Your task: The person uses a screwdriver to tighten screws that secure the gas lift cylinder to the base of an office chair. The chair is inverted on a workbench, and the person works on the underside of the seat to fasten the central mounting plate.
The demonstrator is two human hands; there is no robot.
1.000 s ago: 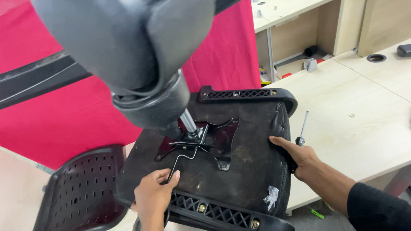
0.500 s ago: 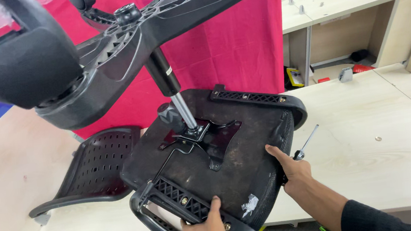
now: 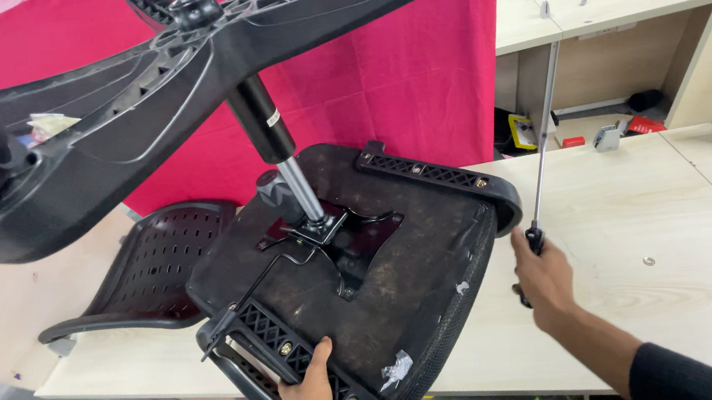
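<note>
Now clenched around a long screwdriver (image 3: 542, 136) lifted off the table (image 3: 631, 202), right hand (image 3: 541, 278) no longer on the upturned chair seat (image 3: 362, 268), left hand (image 3: 311, 397) gripping its near armrest bracket (image 3: 283, 352).

the person's two hands are bare, with no gloves, rings or watch showing. the right hand (image 3: 543, 282) leads into a bare forearm, and further up the arm a dark, near-black long sleeve (image 3: 689, 372) begins, pushed back from the wrist. of the left hand (image 3: 312, 399) only the back and the fingers (image 3: 322, 353) show; its wrist is cut off by the frame edge.
</note>
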